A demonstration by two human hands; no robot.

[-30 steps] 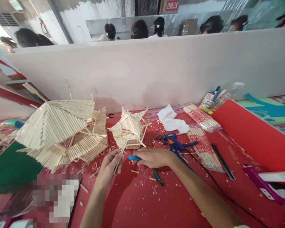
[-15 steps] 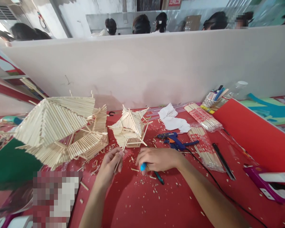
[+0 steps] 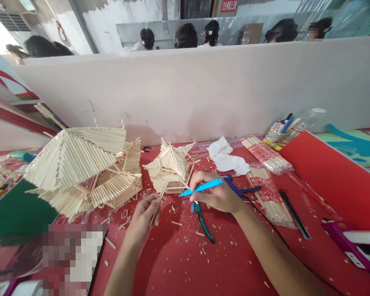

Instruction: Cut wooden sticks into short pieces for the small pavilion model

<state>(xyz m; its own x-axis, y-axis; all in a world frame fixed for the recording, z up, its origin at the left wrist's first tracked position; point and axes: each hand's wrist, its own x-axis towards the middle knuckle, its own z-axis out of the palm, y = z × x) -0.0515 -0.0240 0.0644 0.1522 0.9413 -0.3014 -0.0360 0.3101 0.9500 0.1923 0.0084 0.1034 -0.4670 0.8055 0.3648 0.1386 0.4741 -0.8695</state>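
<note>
My right hand (image 3: 217, 195) is closed around a bright blue marker pen (image 3: 205, 186), whose tip points left toward my other hand. Thin wooden sticks (image 3: 162, 193) are pinched in my left hand (image 3: 148, 211), just below a small stick-built model house (image 3: 169, 166) with upturned roof corners. How many sticks it holds I cannot tell. Under my right hand lie pliers with a green handle (image 3: 204, 224), partly hidden. A blue glue gun (image 3: 232, 185) rests behind that hand, mostly covered by it.
A larger stick-built house (image 3: 77, 160) stands on the left. Plastic-wrapped bundles of sticks (image 3: 267, 154), crumpled white tissue (image 3: 228, 156), a black utility knife (image 3: 294, 213) and a red board (image 3: 333, 176) are on the right. Wood scraps litter the red table. A pale partition (image 3: 185, 90) rises behind.
My right hand has lifted from the table and turned, bringing the blue marker into full view near the small house. The pliers show more. My left hand keeps its hold.
</note>
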